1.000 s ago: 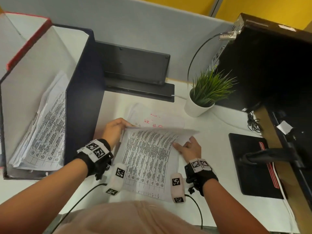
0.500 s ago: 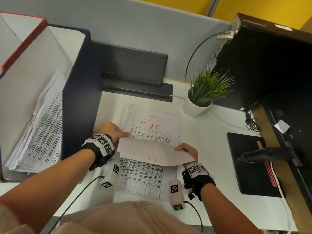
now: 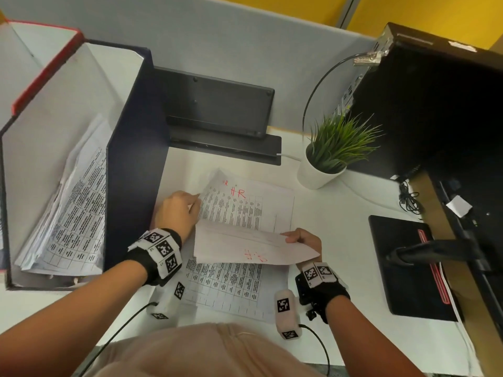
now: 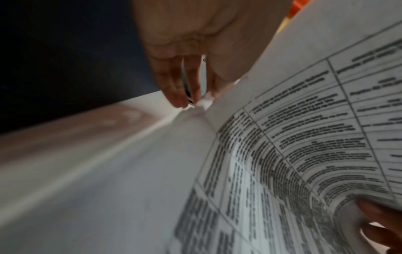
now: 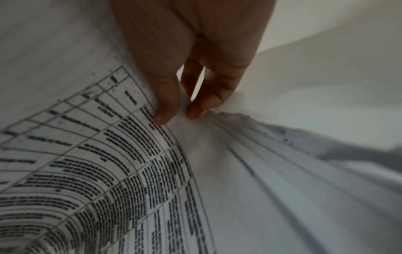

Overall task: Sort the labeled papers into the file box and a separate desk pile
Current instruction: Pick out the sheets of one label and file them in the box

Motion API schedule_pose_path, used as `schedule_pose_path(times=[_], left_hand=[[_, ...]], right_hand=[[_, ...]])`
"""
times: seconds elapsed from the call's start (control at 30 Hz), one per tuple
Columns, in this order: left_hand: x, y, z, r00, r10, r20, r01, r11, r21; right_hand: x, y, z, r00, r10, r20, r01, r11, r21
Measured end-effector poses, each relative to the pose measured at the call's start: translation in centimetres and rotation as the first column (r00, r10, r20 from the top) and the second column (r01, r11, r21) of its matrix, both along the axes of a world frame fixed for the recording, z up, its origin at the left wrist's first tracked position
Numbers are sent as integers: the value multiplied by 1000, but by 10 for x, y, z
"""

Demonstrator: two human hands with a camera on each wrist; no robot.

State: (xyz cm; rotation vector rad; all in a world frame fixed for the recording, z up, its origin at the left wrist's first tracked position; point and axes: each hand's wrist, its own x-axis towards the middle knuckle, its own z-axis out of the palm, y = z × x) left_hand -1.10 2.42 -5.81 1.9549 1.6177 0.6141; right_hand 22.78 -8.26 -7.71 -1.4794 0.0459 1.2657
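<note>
A stack of printed sheets lies on the white desk in front of me. Its top sheet is curled back toward me, blank side up, with red writing showing through. My right hand pinches that sheet's right edge, thumb on top; the right wrist view shows thumb and fingers closed on the paper. The sheet underneath carries "HR" in red. My left hand pinches the stack's crumpled upper left corner. The dark blue file box stands at the left with printed papers inside.
A potted plant stands behind the stack to the right. A black device leans on the grey partition. A black monitor base and a black tower fill the right side. A red-edged box sits behind the file box.
The top sheet, lying printed side up a second ago, has been curled back toward me, uncovering the HR sheet. My left hand slid up to the stack's upper left corner.
</note>
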Motion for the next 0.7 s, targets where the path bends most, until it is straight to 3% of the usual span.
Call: schedule_pose_path(times=[0.07, 0.17, 0.23, 0.27, 0.33, 0.47, 0.53, 0.63, 0.7], left_hand=[[0, -3, 1, 978, -12, 208, -3, 998, 69], [4, -6, 4, 901, 41, 432, -20, 998, -55], [7, -7, 5, 829, 128, 545, -39, 984, -171], [8, -6, 7, 800, 171, 575, -48, 974, -223], [12, -6, 11, 760, 233, 607, -46, 950, -308], [18, -4, 20, 689, 287, 666, 98, 873, -477], [18, -3, 24, 694, 272, 667, 137, 859, -493], [18, 1, 19, 709, 339, 619, 36, 858, -512], [15, 9, 9, 811, 356, 464, -100, 866, -490]], right_hand=[[-1, -1, 4, 1000, 3, -29, -3, 1000, -2], [3, -3, 0, 997, -65, 34, 63, 996, 64], [3, -5, -4, 952, 7, 306, -33, 996, 80], [1, -6, -3, 879, 91, 469, -121, 992, 34], [4, -9, -7, 763, 219, 609, -249, 968, -37], [7, -13, -6, 740, 277, 613, -296, 952, -72], [7, -13, -5, 787, 266, 556, -264, 961, -87], [11, -13, -7, 965, 77, 249, -82, 997, 9], [11, -14, -7, 991, 41, 131, -37, 999, -28]])
